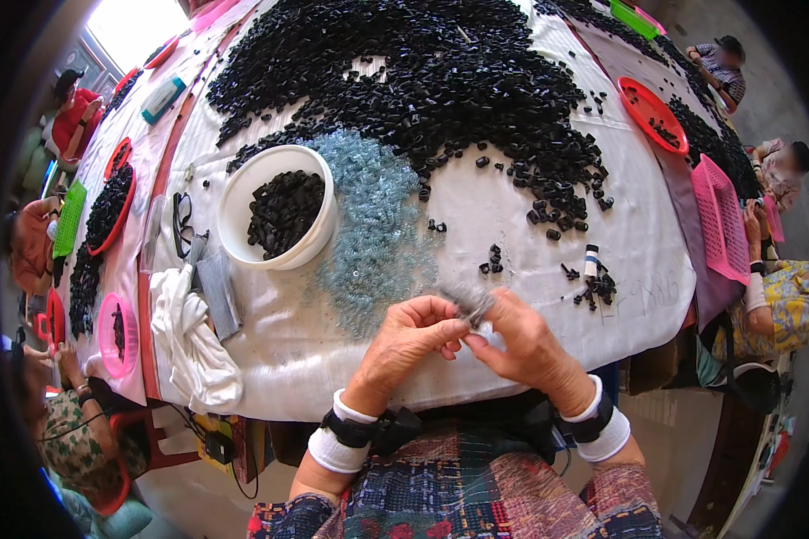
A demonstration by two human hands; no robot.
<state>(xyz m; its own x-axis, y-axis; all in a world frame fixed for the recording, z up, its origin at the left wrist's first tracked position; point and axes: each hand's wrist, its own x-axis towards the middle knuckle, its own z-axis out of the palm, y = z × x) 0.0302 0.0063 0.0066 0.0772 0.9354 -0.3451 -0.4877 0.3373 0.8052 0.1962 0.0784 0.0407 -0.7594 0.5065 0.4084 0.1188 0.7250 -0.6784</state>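
My left hand (411, 340) is closed in a pinch, its thumb and forefinger meeting close to my right fingertips. My right hand (523, 346) is also closed, and a small greyish piece (469, 304), smeared by motion, shows at its fingers. What the left fingertips hold is hidden. Just beyond my hands spreads a pile of clear, pale blue little rings (368, 229). Left of that pile stands a white round tub (232, 232) partly filled with small black pieces (286, 211). A few black pieces (493, 260) lie ahead of my right hand.
A big heap of short black cylindrical pieces (404, 81) covers the far table. A small white-and-dark cylinder (591, 260) stands among black bits at right. Eyeglasses (182, 220) and a white cloth (189, 337) lie at left. Red trays (653, 117) and a pink basket (719, 216) flank; several people sit around.
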